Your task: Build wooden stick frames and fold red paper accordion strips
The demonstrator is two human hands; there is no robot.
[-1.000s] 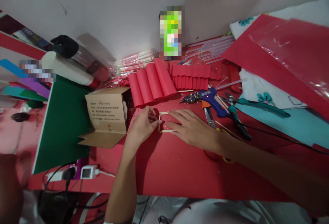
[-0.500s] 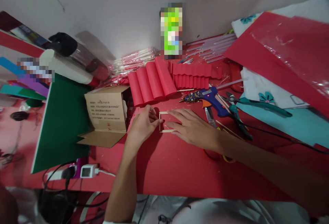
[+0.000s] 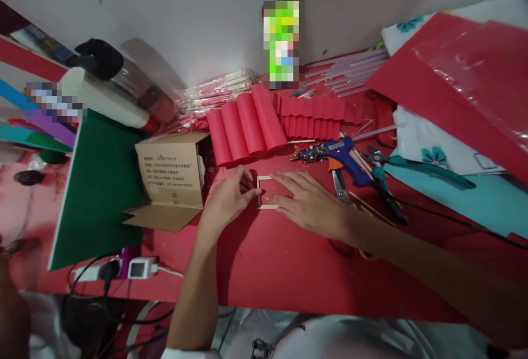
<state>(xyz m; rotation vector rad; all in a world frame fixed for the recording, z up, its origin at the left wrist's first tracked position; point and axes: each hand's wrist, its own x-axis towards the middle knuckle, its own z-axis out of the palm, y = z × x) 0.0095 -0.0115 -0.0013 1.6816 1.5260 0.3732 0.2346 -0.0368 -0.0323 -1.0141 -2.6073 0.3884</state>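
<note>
A small frame of thin wooden sticks [image 3: 259, 198] lies flat on the red tabletop between my hands; its left, top and bottom sides show. My left hand [image 3: 231, 197] is beside the left stick, with curled fingers and the thumb tip touching or nearly touching that stick. The thumb and fingertips are apart. From the right, my right hand [image 3: 307, 199] reaches in with fingers stretched out and spread. Its fingertips rest on the top and bottom sticks. The frame's right end is hidden beneath this hand.
Just behind lie pleated red paper [image 3: 247, 125] and a blue glue gun [image 3: 344, 155]. Scissors [image 3: 339, 184] and green-handled pliers [image 3: 429, 169] are to the right. A cardboard box [image 3: 169, 172] and a green board [image 3: 99, 194] stand left. A phone [image 3: 284, 40] leans against the wall.
The camera view has shifted slightly. Both hands and the stick frame keep almost the same positions relative to each other.
</note>
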